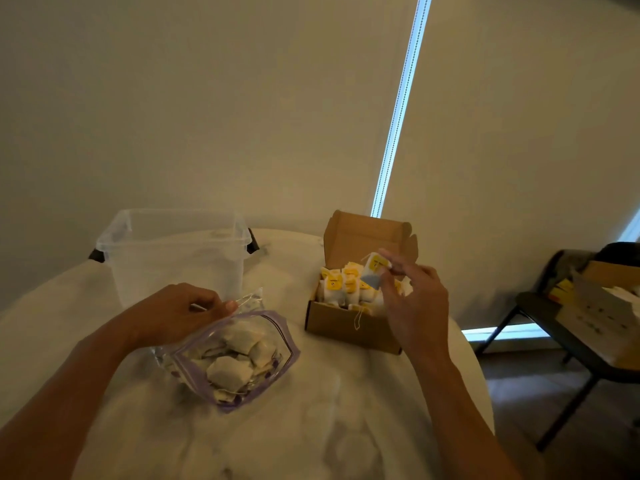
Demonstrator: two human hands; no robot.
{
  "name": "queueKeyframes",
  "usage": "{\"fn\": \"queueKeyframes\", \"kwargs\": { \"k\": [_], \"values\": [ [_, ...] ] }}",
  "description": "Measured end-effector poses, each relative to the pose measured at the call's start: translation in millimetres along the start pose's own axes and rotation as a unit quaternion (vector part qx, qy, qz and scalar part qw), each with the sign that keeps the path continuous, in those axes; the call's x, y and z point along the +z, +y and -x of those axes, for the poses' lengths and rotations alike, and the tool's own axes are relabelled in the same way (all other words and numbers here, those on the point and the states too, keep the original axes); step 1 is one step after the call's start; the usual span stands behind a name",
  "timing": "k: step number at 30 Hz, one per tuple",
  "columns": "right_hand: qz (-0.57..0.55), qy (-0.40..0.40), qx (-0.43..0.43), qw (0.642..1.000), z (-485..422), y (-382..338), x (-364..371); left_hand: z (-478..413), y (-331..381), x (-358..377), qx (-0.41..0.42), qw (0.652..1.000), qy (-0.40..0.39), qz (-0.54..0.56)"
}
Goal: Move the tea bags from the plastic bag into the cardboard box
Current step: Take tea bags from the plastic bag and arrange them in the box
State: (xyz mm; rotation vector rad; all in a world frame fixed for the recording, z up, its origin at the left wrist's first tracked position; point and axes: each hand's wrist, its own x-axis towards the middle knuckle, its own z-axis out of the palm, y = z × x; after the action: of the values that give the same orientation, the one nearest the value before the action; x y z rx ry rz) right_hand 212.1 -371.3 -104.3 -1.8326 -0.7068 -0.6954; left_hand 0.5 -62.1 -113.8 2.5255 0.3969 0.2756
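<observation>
left hand (180, 313): forearm angled in low, thumb and fingers pinch plastic bag (282, 336) rim; loose tea bags (230, 374) just below it
right hand (412, 306): raised, fingertips pinch one tagged tea bag (375, 268)
cardboard box (341, 323): open, under right hand, on worktop (311, 427)

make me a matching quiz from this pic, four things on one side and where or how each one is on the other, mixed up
1 plastic bag
2 cardboard box
3 clear tub
4 right hand

a pinches a tea bag over the box
b lid flap up, yellow-tagged tea bags inside
c mouth edge pinched by the left hand
d see-through, stands beyond the left hand

Pairs: 1-c, 2-b, 3-d, 4-a
</observation>
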Motion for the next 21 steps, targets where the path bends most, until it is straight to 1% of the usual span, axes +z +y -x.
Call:
{"fn": "queueKeyframes", "kwargs": {
  "k": [2,6,8,10,13,15,16,18,21],
  "values": [
    [0.028,-0.032,-0.015,0.999,0,-2,3,0,-2,0,0.002,1.0,0.001,0.002],
    [0.115,-0.127,-0.011,0.985,1,2,10,-1,-6,0,0.001,1.0,0.006,0.021],
    [0.151,-0.132,-0.009,0.98,3,6,11,-1,-3,1,0.003,1.0,0.013,0.015],
    [0.159,-0.097,-0.022,0.982,3,6,9,1,-4,-1,0.003,1.0,0.014,0.013],
    [0.11,-0.029,-0.075,0.991,5,-8,7,0,-10,-1,-0.006,1.0,0.013,0.006],
    [0.055,-0.024,-0.124,0.99,12,-26,10,-1,-13,-1,-0.008,1.0,0.011,0.001],
    [0.022,-0.042,-0.148,0.988,17,-36,13,-1,-12,-2,-0.008,1.0,0.009,0.003],
    [-0.036,-0.108,-0.191,0.975,30,-54,18,-1,-11,-2,-0.008,1.0,0.007,-0.001],
    [-0.095,-0.229,-0.242,0.938,48,-74,24,-1,-10,-2,-0.009,1.0,0.009,-0.012]
  ]
}}
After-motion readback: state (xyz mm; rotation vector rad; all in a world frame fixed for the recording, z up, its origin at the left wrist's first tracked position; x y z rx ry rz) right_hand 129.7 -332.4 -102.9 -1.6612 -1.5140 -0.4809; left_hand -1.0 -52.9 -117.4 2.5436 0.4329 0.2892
